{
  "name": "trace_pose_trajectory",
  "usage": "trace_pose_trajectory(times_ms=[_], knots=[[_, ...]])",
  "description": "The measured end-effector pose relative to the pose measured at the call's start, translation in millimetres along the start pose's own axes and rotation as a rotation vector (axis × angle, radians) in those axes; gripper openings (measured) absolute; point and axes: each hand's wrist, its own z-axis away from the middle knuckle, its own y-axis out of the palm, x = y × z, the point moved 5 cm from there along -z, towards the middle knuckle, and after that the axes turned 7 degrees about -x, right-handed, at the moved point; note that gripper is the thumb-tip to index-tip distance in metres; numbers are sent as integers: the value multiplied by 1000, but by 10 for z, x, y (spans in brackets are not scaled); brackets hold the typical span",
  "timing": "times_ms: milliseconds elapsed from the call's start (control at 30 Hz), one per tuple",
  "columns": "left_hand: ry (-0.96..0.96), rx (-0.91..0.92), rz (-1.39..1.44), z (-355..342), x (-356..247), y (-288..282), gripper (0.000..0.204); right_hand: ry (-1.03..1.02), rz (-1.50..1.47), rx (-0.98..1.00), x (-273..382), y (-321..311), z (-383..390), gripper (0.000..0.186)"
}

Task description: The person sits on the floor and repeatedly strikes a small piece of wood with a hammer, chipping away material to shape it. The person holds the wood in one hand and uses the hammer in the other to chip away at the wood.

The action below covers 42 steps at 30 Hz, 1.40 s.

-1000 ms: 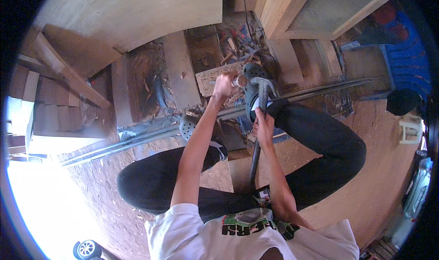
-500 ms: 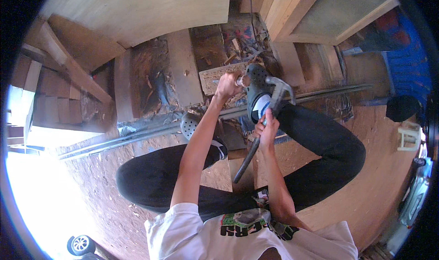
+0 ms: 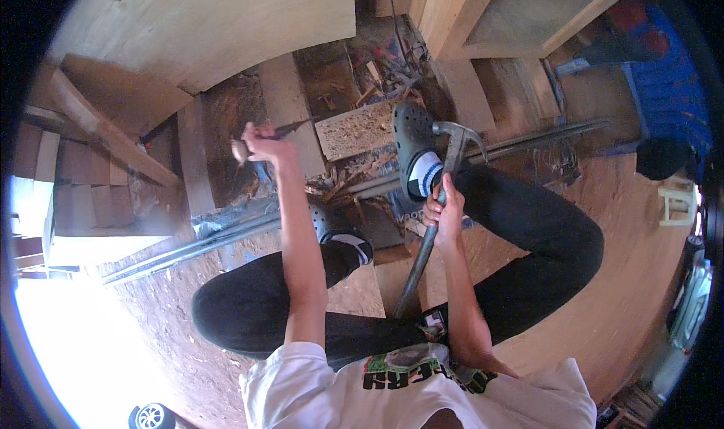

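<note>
Between the fingers and palm of the right hand [image 3: 446, 214], a claw hammer [image 3: 424, 255] is gripped partway along its dark shaft; its head stands forward of the knuckles, beside the right shoe [image 3: 411, 135]. The left hand [image 3: 270, 147], well apart from the right and further forward, is closed on a chisel [image 3: 239, 151]: wooden handle to the left of the fingers, blade directed right. Blur obscures exact finger placement. Nearer than the left hand, beside its forearm, is the left shoe [image 3: 320, 219].

Just right of the left hand, and forward of the space between both hands, lies a pitted wooden board [image 3: 358, 130]. Wood scraps [image 3: 374, 70] lie beyond it. Farther on, a large panel [image 3: 204, 29] stands ahead of the left hand and a timber frame [image 3: 456, 14] ahead of the right. Well to the right of the right hand are a person in blue [image 3: 667, 82] and a white stool [image 3: 677, 206].

Step in hand, as judged: chisel work on the board, with neither tool engaged. The next cut would call for bringing the chisel right, seating its edge and steadying the handle before raising the hammer.
</note>
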Motion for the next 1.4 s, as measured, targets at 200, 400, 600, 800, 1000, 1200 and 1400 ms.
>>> trace_pose_trajectory(times_ms=[200, 400, 600, 800, 1000, 1200, 1400], knots=[[350, 403, -269, 573, -367, 499, 23, 44, 46, 36, -50, 88, 75, 43], [254, 525, -514, 1079, 120, 100, 19, 81, 82, 14, -128, 28, 65, 44], [215, 563, -538, 900, 281, -278, 20, 74, 81, 21, -175, 13, 26, 45], [275, 605, -617, 839, 241, -227, 20, 84, 148, 39, -238, 43, 43, 45], [369, 644, -586, 970, 212, -189, 25, 133, 179, 25, -294, 55, 50, 44], [439, 631, -655, 991, 203, -229, 24, 128, 175, 42, -310, 33, 44, 44], [469, 642, -655, 997, 158, -275, 22, 140, 215, 63, -375, -13, 44, 46]])
